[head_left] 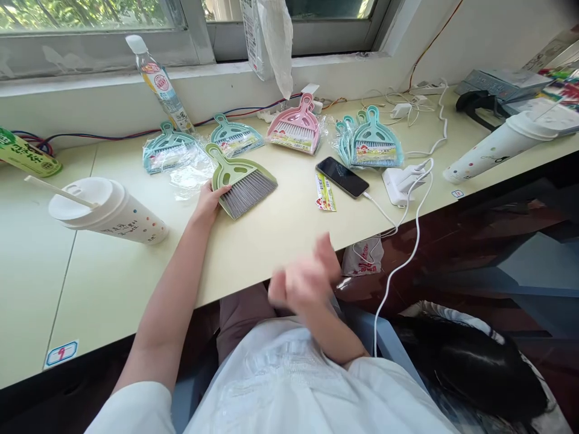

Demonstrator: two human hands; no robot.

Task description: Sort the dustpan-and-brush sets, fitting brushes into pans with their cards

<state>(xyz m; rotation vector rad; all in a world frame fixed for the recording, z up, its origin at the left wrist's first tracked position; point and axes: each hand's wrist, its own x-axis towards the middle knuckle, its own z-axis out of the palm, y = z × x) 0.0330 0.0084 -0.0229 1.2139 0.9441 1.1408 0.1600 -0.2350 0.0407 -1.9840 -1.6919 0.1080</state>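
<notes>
My left hand (pixel 208 202) grips the left edge of a light green dustpan and brush set (pixel 235 170), thumb on top. The set rests on or just over the table, grey bristles facing up. My right hand (pixel 306 278) is smeared by motion above my lap, near the table's front edge; its fingers cannot be read. A printed label card (pixel 325 193) lies to the right of the green set. Behind are packaged blue-green sets (pixel 169 147) (pixel 235 137), a pink set (pixel 296 126) and more blue-green sets (pixel 375 141). Crumpled clear plastic wrap (pixel 192 175) touches the green set.
A phone (pixel 342 176) is plugged into a cable beside a white power strip (pixel 402 184). Lidded cups stand at left (pixel 108 208) and right (pixel 502 144). A bottle (pixel 163 87) leans by the wall. White cable (pixel 407 259) hangs over the table edge.
</notes>
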